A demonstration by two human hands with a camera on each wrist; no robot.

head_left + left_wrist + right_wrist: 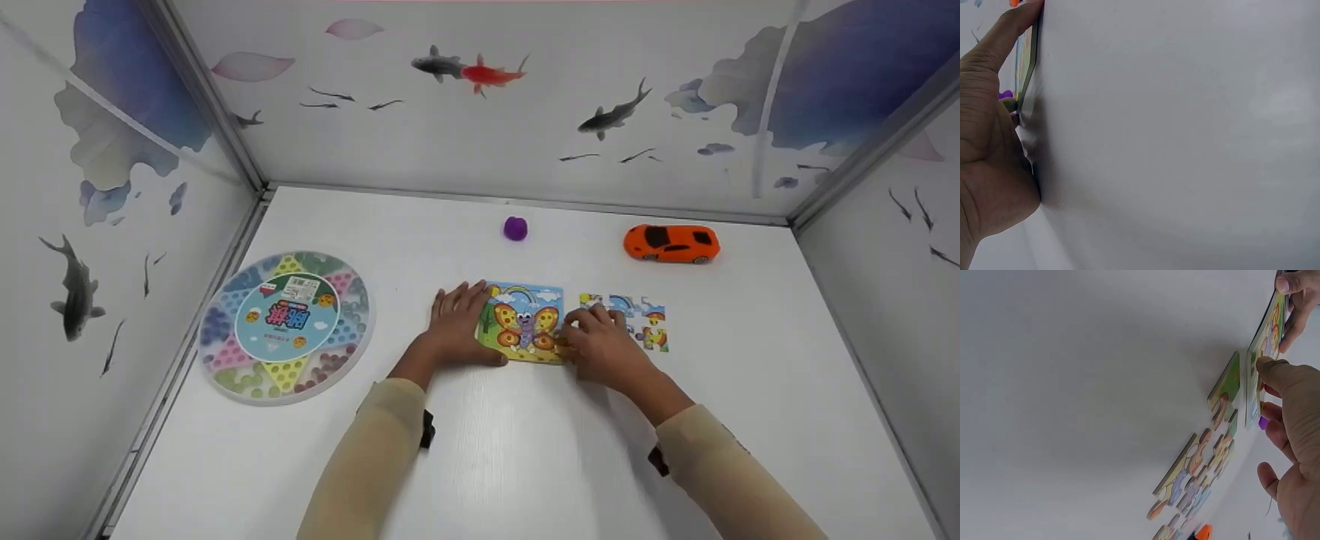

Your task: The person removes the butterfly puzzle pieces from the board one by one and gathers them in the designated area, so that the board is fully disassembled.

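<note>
A jigsaw puzzle [526, 319] with a butterfly and rainbow picture lies flat on the white table. My left hand [456, 330] rests along its left side, fingers spread towards the top corner and thumb extended by the bottom edge. At the right edge, my right hand [606, 349] pinches a thin puzzle piece [1260, 391] between thumb and fingers, close against the picture. The fingers hide most of that piece. Beside the right hand lie several loose puzzle pieces [655, 334], some partly covered by it in the head view.
To the left lies a round Chinese checkers set [289, 330] with coloured beads under its clear cover. A small purple object [515, 229] sits behind the puzzle. Farther back on the right stands an orange toy car [670, 244]. Printed walls [510, 150] border the table.
</note>
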